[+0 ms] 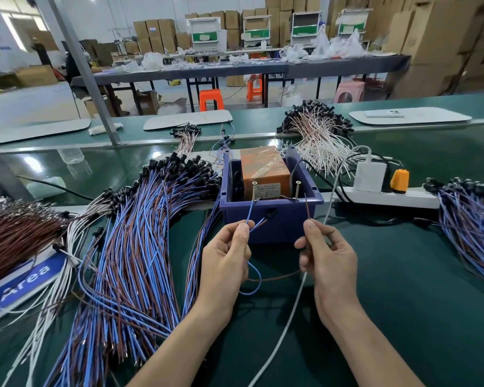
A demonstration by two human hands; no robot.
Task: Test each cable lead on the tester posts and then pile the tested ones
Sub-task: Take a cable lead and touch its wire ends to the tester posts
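Though slack below, lead (274,278) ends above hands (225,263) (330,255)

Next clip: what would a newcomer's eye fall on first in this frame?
The hands in the centre foreground draw the eye first. The left hand pinches a blue wire and the right hand a brown wire, with both wire ends raised toward the screws on the front rim of a blue box. To the left, a heap of blue and brown cables fans across the green table.
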